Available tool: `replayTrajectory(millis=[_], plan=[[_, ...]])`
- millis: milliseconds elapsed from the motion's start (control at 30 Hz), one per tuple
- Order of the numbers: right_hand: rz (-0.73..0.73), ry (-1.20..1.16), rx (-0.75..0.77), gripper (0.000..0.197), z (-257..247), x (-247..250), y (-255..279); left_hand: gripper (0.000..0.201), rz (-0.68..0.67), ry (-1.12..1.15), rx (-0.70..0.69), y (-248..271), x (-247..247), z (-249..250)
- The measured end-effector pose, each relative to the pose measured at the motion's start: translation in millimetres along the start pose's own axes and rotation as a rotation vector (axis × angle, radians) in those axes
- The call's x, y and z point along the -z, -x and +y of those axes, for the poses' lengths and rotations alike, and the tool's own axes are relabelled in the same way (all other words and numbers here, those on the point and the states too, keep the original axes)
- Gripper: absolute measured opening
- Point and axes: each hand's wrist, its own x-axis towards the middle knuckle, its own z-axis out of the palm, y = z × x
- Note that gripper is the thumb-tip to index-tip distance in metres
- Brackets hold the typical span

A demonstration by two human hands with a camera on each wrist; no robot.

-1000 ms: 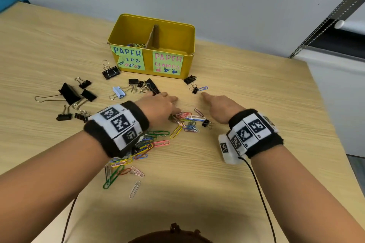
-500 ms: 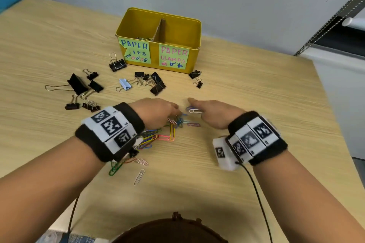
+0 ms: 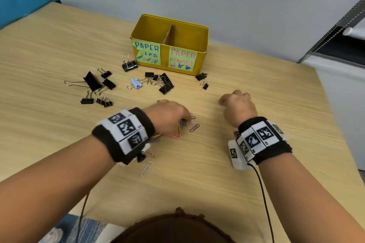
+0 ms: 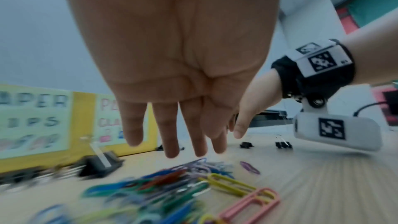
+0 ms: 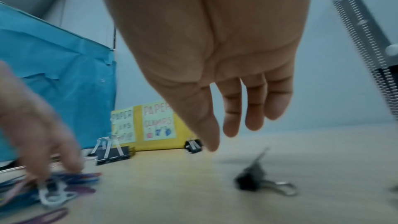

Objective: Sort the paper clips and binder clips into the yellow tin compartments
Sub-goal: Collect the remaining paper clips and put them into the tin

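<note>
Your left hand [image 3: 167, 115] hovering, fingers [image 4: 171, 135] straight, holding nothing; paper clips [image 4: 172, 186] piling just under fingertips on counter [image 3: 197, 173]. Right hand [image 3: 240, 107] loose, empty. Binder clips [image 3: 94, 84] lying beyond fingers, near yellow tin [image 3: 169, 45]. Sorting barely starting: nearly everything remaining outside.

Yellow rectangular tin [image 3: 199, 35], far centre of table, upright, open-topped, one divider making two compartments; green paper labels on near wall read "PAPER ..IPS" left, "PAPER CLAMPS" right. Black binder clips with silver wire handles [image 3: 166, 83] scattered just near and left of tin; one pale blue [image 3: 136, 82]. Coloured paper clips [image 4: 172, 186] heaped nearer, centre.
</note>
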Motion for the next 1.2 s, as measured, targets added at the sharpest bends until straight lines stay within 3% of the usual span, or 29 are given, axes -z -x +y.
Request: replayTrajectory(millis=[67,133,233,300,367,433,500,567,667,767,833,933,1100,1200], plan=[[-0.046,-0.023,0.078,0.040,-21.0,-3.8,4.1,0.047,0.137,0.089,0.097,20.1,4.8,-17.0],[-0.137,-0.044,0.160,0.040,-45.5,-11.5,9.4,0.052,0.188,0.202,0.259,44.5,8.0,-38.1],[-0.230,-0.085,0.312,0.040,-78.6,-22.4,21.3,0.070,0.043,0.252,0.486,78.9,2.0,-60.9],[-0.255,-0.145,0.372,0.040,-89.7,-25.3,24.6,0.098,-0.117,0.268,0.549,93.8,-7.5,-61.5],[-0.263,-0.220,0.356,0.046,-92.4,-23.6,24.4,0.112,-0.138,0.298,0.573,99.4,-16.7,-54.8],[-0.276,-0.192,0.328,0.073,-90.7,-21.7,23.5,0.113,-0.085,0.283,0.592,94.6,-23.7,-45.7],[-0.302,-0.072,0.337,0.095,-93.4,-21.1,25.4,0.110,-0.024,0.287,0.593,84.7,-25.8,-37.5],[-0.292,0.009,0.375,0.100,-100.4,-24.8,28.1,0.108,0.024,0.349,0.583,76.1,-23.9,-34.0],[-0.220,0.009,0.445,0.086,-111.8,-32.2,31.4,0.099,0.052,0.385,0.522,67.3,-18.9,-34.5],[-0.151,-0.040,0.490,0.061,-119.1,-32.3,33.7,0.065,0.126,0.311,0.449,61.1,-17.5,-36.5],[-0.141,-0.095,0.472,0.047,-119.1,-29.0,33.2,0.043,0.201,0.304,0.446,59.3,-17.7,-37.5],[-0.154,-0.235,0.387,0.033,-115.7,-22.0,30.8,0.031,0.253,0.333,0.433,61.1,-13.6,-46.9],[-0.178,-0.526,0.214,0.028,-102.2,-5.8,13.8,0.026,0.262,0.700,0.424,68.8,6.2,-70.8],[-0.179,-0.765,0.192,0.025,-101.0,18.1,3.8,0.021,0.273,0.907,0.342,69.7,29.4,-82.7]])
